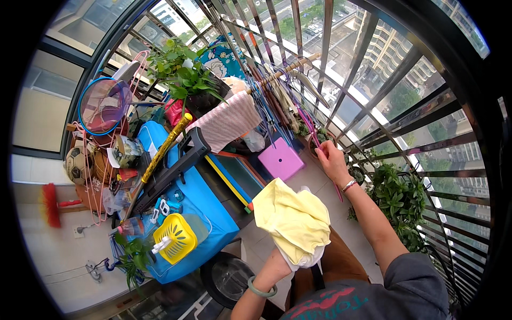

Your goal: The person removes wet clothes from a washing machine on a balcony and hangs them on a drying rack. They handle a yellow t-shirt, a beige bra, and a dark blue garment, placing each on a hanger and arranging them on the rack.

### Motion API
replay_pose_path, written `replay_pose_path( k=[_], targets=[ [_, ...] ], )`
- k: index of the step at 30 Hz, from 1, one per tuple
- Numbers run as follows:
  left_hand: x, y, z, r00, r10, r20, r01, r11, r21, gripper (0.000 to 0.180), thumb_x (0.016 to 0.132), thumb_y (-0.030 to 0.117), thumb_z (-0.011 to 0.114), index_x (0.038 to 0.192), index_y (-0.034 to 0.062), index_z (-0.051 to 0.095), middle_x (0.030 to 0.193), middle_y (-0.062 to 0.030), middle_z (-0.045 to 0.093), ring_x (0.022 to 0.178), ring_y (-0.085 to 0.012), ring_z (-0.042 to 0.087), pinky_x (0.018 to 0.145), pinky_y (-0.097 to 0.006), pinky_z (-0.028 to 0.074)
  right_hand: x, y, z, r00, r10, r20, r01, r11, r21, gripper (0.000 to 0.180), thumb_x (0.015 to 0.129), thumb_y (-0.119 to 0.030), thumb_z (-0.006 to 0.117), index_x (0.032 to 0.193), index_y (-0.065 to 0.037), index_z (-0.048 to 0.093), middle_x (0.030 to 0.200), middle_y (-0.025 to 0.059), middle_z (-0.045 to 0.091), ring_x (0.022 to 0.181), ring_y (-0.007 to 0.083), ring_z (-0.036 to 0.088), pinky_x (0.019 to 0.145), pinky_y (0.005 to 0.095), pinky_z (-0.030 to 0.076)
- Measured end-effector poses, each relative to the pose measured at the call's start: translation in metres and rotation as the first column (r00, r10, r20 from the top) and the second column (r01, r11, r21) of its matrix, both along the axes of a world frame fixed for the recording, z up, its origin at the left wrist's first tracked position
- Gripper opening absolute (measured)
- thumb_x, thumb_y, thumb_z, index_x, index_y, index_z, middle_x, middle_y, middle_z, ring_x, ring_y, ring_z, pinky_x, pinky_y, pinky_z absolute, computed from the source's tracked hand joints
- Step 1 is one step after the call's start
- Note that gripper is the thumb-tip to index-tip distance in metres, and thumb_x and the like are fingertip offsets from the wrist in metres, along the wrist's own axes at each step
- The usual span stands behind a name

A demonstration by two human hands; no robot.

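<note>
I note my right hand (329,158) closed on a pink hanger (314,133); left hand (292,256), under yellow cloth (292,220), grip unclear. Hangers crowd the rod (277,73).

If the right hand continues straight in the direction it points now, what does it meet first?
Probably the row of coloured clothes hangers on the wooden rod. The right hand already grips a pink hanger. Depth is unclear.

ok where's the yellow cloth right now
In the head view the yellow cloth sits low and centre, draped over the left hand, just below the pink square stool and right of the blue-covered table.
</note>
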State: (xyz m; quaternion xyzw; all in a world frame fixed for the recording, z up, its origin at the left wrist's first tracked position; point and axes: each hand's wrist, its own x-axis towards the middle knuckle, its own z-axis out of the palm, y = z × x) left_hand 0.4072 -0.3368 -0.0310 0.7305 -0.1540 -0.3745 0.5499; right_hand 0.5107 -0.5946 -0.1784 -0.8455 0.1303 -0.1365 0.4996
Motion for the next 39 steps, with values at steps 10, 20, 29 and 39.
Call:
replay_pose_path(
  k=[10,20,29,39],
  targets=[
    [-0.079,0.022,0.018,0.615,-0.254,0.747,0.049,0.957,0.285,0.039,0.08,0.011,0.065,0.118,0.0041,0.061,0.111,-0.0203,0.064,0.105,-0.0362,0.061,0.089,-0.04,0.051,-0.023,0.008,-0.011,0.972,-0.177,0.156,0.194,0.976,-0.1,0.015,0.093,-0.015,0.058,0.093,-0.001,0.053,0.067,0.0198,0.059,0.061,0.0388,0.059,0.057,0.0452,0.045],
    [-0.153,0.062,0.035,0.656,-0.282,0.7,-0.037,0.914,0.403,0.036,0.079,0.007,0.062,0.114,0.0033,0.063,0.104,-0.0202,0.066,0.095,-0.0392,0.064,0.086,-0.043,0.052,-0.062,0.024,0.006,0.977,-0.184,0.106,0.196,0.974,-0.116,0.019,0.094,-0.019,0.056,0.092,-0.001,0.056,0.074,0.0234,0.062,0.074,0.0433,0.062,0.065,0.0486,0.048],
    [-0.194,0.101,0.065,0.323,-0.609,0.724,-0.052,0.753,0.656,0.022,0.072,0.003,0.06,0.094,0.0013,0.063,0.079,-0.0072,0.057,0.069,-0.0204,0.064,0.058,-0.029,0.053,-0.265,0.109,0.124,0.86,0.111,0.497,-0.077,0.993,-0.09,0.018,0.093,-0.007,0.063,0.11,-0.003,0.058,0.066,0.0034,0.057,0.053,0.0083,0.05,0.048,0.0249,0.039],
    [-0.223,0.187,0.203,0.285,0.452,0.845,-0.53,0.809,-0.254,0.015,0.085,-0.005,0.058,0.096,0.0015,0.066,0.085,-0.0058,0.062,0.082,-0.0189,0.062,0.073,-0.029,0.048,-0.393,0.149,0.244,0.82,0.222,0.527,-0.393,0.889,0.236,0.021,0.096,-0.001,0.055,0.116,0.003,0.061,0.061,-0.0077,0.043,0.051,-0.0001,0.035,0.046,0.018,0.025]
  ],
)
